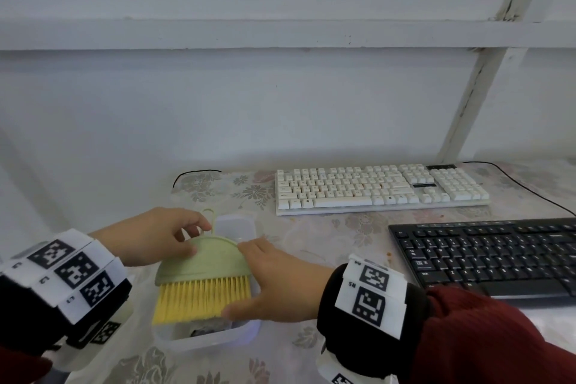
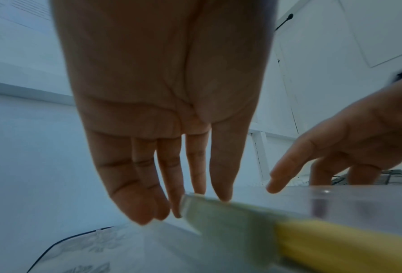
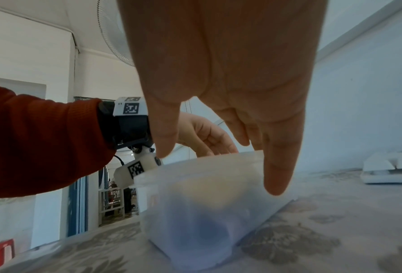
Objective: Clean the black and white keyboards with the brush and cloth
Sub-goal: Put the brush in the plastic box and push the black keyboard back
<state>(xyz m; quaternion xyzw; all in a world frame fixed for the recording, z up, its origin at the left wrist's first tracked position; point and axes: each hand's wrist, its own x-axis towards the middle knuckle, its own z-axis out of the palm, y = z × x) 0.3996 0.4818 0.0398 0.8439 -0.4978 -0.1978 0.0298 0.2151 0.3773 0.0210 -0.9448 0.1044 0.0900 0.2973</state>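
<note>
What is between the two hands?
The green brush with yellow bristles, lying across a clear plastic box. The left hand touches one side, the right hand the other; the head view shows it.

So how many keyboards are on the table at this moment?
2. The white keyboard lies at the back of the table; the black keyboard sits nearer, to its right, partly cut off by the frame edge.

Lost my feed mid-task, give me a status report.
Left hand touching brush head, fingers straight. Right hand open, against brush and clear container. Brush lying across container, not lifted. Both keyboards untouched, nothing in the way.
</note>
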